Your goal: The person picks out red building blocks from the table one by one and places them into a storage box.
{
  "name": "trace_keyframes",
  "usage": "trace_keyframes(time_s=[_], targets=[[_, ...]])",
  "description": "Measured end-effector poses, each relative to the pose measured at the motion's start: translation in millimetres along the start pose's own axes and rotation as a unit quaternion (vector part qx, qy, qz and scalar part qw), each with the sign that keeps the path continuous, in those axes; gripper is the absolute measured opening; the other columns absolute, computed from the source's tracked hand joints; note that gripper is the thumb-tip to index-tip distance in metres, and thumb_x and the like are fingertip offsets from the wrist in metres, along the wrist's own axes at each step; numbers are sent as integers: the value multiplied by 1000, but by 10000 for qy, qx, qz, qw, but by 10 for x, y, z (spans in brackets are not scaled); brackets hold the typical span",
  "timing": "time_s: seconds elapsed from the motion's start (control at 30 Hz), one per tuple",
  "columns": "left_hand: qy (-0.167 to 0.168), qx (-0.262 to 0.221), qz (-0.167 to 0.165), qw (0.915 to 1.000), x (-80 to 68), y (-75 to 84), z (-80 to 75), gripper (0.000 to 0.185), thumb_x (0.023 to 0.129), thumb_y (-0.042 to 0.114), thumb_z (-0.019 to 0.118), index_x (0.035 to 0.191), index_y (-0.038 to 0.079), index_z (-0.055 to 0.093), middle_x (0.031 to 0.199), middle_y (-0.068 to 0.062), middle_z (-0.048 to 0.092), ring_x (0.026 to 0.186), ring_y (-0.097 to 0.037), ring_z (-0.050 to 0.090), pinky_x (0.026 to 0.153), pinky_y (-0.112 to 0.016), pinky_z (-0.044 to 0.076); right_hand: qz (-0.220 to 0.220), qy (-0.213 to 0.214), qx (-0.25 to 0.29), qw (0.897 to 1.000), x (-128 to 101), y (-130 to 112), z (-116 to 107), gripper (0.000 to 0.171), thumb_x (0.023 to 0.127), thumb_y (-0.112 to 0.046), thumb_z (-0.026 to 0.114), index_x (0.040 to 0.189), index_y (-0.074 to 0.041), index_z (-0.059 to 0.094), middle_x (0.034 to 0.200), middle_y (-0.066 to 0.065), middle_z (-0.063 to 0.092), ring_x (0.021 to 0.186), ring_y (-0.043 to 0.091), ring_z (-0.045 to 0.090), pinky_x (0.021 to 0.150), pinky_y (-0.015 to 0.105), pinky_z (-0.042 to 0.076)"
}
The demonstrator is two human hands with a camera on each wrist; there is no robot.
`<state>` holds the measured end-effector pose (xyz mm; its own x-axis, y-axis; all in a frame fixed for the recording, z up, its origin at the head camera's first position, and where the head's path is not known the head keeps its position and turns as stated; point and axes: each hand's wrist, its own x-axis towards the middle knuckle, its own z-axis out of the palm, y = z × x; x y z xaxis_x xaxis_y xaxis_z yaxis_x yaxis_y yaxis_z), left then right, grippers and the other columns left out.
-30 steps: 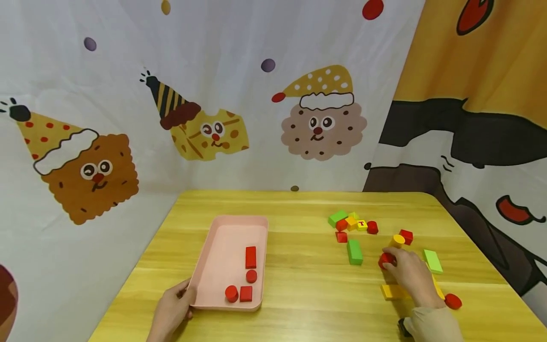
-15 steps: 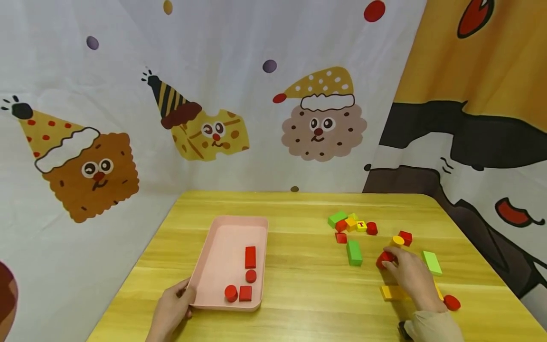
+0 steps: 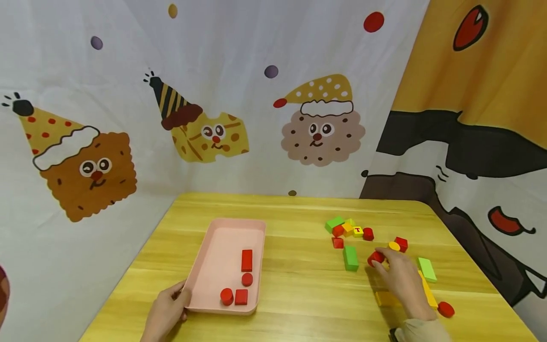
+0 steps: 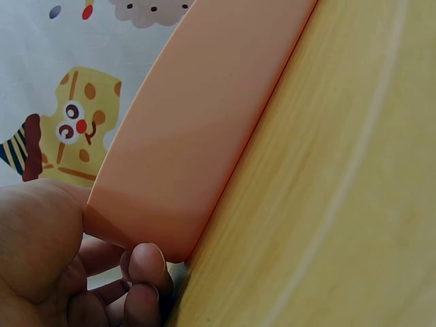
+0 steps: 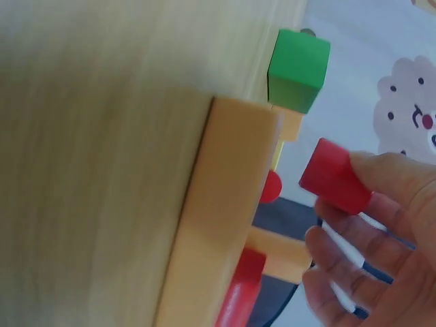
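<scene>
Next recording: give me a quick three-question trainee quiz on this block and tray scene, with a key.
1. True or false: the right hand holds a red block.
2. How many red blocks lie in the tray?
A. two
B. four
C. six
3. What does the left hand hold?

Key:
1. True; the fingertips pinch it just off the table.
2. B; one long, one square, two round.
3. The tray's near left corner.
</scene>
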<state>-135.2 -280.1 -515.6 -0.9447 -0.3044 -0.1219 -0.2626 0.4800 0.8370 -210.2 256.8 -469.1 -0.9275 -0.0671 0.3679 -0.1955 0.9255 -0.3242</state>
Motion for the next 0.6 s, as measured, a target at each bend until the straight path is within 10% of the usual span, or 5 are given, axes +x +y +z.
trace_keyframes(time_s=[0.6], targets=[[-108, 259, -97, 9996, -7, 16, -5, 51, 97, 27, 51, 137, -5, 50, 73, -4, 56, 52, -19, 56, 47, -30, 44, -472, 66, 83, 9988, 87, -411, 198, 36, 81, -14, 78, 113, 1, 68, 113, 20, 65, 104, 41, 57, 87, 56, 46]])
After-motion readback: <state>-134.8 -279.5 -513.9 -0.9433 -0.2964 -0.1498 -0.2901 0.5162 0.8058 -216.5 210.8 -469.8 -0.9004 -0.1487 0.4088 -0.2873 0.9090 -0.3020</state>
